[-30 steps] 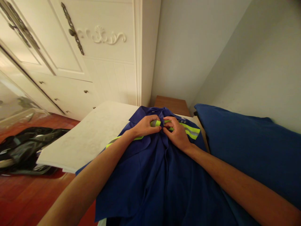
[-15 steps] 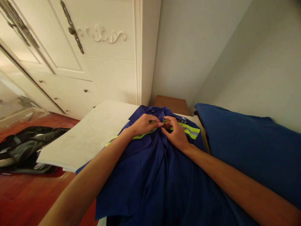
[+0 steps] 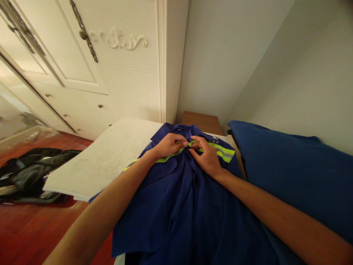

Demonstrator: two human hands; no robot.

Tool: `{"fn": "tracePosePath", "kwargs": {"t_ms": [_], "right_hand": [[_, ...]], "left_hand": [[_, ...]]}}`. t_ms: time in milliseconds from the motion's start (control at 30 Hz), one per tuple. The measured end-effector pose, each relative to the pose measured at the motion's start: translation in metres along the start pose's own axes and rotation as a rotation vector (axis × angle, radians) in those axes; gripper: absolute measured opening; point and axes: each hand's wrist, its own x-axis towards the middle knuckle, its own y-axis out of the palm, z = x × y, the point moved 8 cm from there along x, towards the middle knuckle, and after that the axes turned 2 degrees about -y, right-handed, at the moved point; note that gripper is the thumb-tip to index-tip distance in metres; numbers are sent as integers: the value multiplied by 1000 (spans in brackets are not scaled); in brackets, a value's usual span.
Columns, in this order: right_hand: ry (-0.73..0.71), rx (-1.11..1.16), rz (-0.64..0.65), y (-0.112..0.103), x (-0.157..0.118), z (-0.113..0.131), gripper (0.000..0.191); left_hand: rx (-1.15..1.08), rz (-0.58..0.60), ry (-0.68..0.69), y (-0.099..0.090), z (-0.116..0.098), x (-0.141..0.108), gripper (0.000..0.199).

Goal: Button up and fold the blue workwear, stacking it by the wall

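A black, slack-sided bag (image 3: 33, 178) lies on the red wooden floor (image 3: 24, 226), well to the left of the royal-blue collared cloth garment (image 3: 179, 195). Left of the garment and beyond it stands a cream panelled wardrobe (image 3: 124, 86) with dark ornate metal handles (image 3: 83, 35) and a raised scroll carving (image 3: 124, 39). An off-white, flat, mattress-like slab (image 3: 110, 151) reaches out from beneath the garment on its left side. The left hand (image 3: 169, 145) is over the upper front of the garment, thumb and fingertips pinched on the cloth at its centre line. The garment lies spread on the slab, collar at the far end, long folds running down from the hands, with a yellow-green and silver reflective band (image 3: 227, 154) across its chest. Just beyond the collar is a brown wooden box-shaped surface (image 3: 202, 123). The right hand (image 3: 206, 156) rests on the garment's right chest, fingers curled towards the centre line, near the left fingertips; whether they grasp the cloth I cannot tell. Just to the right of the garment lies a plump dark-blue cloth pillow (image 3: 289, 173), with a plain grey wall (image 3: 303, 81) behind
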Motion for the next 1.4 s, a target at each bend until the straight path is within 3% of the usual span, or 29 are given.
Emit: {"fn": "tracePosePath", "kwargs": {"t_ms": [233, 567, 933, 1267, 1400], "right_hand": [[12, 66, 43, 1, 3, 0, 40], [112, 303, 81, 8, 6, -19, 47], [69, 252, 71, 4, 5, -10, 44], [54, 121, 39, 0, 5, -5, 37], [72, 168, 20, 1, 5, -5, 37]], "left_hand": [[-37, 31, 17, 3, 1, 0, 29], [-157, 10, -10, 4, 5, 2, 44], [-210, 79, -44, 5, 11, 2, 58], [-257, 138, -19, 9, 12, 4, 58], [-261, 154, -37, 11, 13, 4, 54]]}}
